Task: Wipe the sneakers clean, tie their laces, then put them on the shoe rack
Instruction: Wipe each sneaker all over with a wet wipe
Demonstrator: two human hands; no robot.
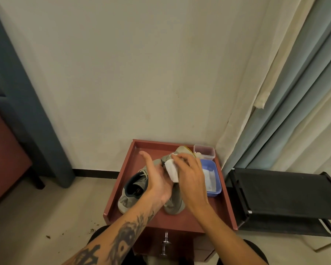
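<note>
Fingers of my right hand point(189, 173) grip a white folded wipe point(171, 170) against a grey fabric sneaker point(175, 205). My left hand point(157, 178) lies open beside it.

On red-brown rimmed counter point(180, 220): grey mesh sneaker point(131, 190) flat at left, opening up; second grey sneaker point(175, 204) just beside it, toe toward wall. R hand point(191, 178) curled over folded white wipe point(171, 170), pressing it on that sneaker's upper. L hand point(157, 180) against same shoe, thumb spread, fingers hidden. Blue plastic tray point(218, 180) w/ white sheets at right rim, small clear plastic box point(204, 152) behind it. Black fabric shoe rack point(275, 190) on floor beside counter.
</note>
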